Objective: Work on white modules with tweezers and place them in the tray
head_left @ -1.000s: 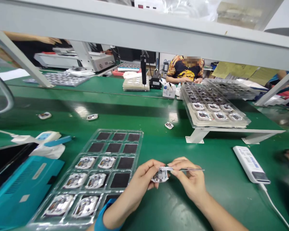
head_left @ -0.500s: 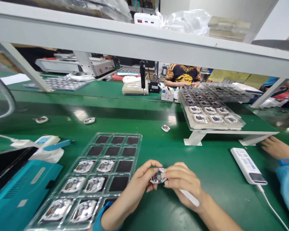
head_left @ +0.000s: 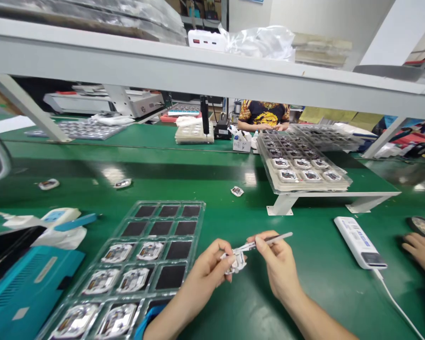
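My left hand [head_left: 207, 271] pinches a small white module with a circuit board [head_left: 235, 262] just above the green mat. My right hand [head_left: 278, 267] grips metal tweezers [head_left: 265, 242], their tips touching the top of the module. Both hands are closed and almost meet over the part. To their left lies a clear blister tray [head_left: 184, 236]; its near pockets hold several modules and its far pockets show black.
A teal machine [head_left: 24, 288] fills the lower left. A white power bank with a cable [head_left: 359, 242] lies to the right, near a co-worker's hand [head_left: 421, 250]. A raised stand carries stacked trays [head_left: 301, 170]. Loose modules [head_left: 237, 191] dot the conveyor. A grey shelf [head_left: 212, 71] runs overhead.
My right hand has swung the tweezers up so the handle points up-right and the tips meet the module. The co-worker's hand has drawn back to the right edge.
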`<state>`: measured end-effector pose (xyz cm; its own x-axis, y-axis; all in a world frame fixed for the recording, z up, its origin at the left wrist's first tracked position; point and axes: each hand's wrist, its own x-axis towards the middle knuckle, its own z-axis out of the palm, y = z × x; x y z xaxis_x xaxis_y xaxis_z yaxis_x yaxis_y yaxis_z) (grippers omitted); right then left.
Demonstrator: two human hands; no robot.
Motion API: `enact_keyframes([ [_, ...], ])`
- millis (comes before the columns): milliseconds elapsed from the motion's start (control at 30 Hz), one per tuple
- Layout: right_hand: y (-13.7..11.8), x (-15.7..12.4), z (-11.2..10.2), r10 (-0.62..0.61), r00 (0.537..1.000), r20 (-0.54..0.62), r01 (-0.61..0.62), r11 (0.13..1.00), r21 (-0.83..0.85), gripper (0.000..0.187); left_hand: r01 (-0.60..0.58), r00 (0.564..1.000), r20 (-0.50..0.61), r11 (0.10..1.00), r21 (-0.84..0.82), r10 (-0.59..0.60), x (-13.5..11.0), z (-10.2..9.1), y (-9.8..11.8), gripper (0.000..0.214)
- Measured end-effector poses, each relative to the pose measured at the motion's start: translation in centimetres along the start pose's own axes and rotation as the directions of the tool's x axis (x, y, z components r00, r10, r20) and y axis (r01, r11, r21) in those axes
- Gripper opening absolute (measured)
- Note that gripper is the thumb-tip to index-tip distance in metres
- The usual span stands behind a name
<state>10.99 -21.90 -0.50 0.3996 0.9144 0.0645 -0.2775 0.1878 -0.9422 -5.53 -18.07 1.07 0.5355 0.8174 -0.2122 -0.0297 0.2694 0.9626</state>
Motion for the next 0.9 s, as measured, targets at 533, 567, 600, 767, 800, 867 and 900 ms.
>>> enact_keyframes([
  [533,-0.2,-0.1,0.5,0.202,0.978,0.054,-0.206,0.973,0.1,0.031,-0.188,0.98,-0.002,0.928,0.321,0.199,-0.4,-0.4,-0.9,0.015],
  [567,-0.3,-0.1,0.5,0.217,0.975,0.053,-0.221,0.97,0.101,0.032,-0.194,0.979,0.01,0.918,0.345,0.204,-0.4,-0.5,-0.9,0.014],
  [600,-0.4,-0.1,0.6,0.231,0.971,0.056,-0.236,0.966,0.103,0.033,-0.202,0.978,0.02,0.909,0.364,0.209,-0.4,-0.5,-0.9,0.013],
  [767,-0.7,0.2,0.4,0.29,0.95,0.114,-0.302,0.947,0.111,0.035,-0.198,0.971,-0.045,0.893,0.404,0.236,-0.1,-0.8,-1.1,0.013],
  [800,-0.7,0.4,0.2,0.297,0.947,0.121,-0.31,0.945,0.107,0.036,-0.185,0.969,-0.077,0.901,0.392,0.233,0.0,-0.8,-1.0,0.014],
  [867,-0.4,1.2,-0.5,0.293,0.949,0.113,-0.301,0.952,0.059,0.037,-0.144,0.971,-0.137,0.938,0.317,0.195,0.2,-0.8,-0.7,0.019],
  [900,-0.1,1.7,-0.9,0.283,0.955,0.094,-0.284,0.959,0.003,0.038,-0.112,0.975,-0.159,0.96,0.257,0.157,0.3,-0.8,-0.5,0.023],
])
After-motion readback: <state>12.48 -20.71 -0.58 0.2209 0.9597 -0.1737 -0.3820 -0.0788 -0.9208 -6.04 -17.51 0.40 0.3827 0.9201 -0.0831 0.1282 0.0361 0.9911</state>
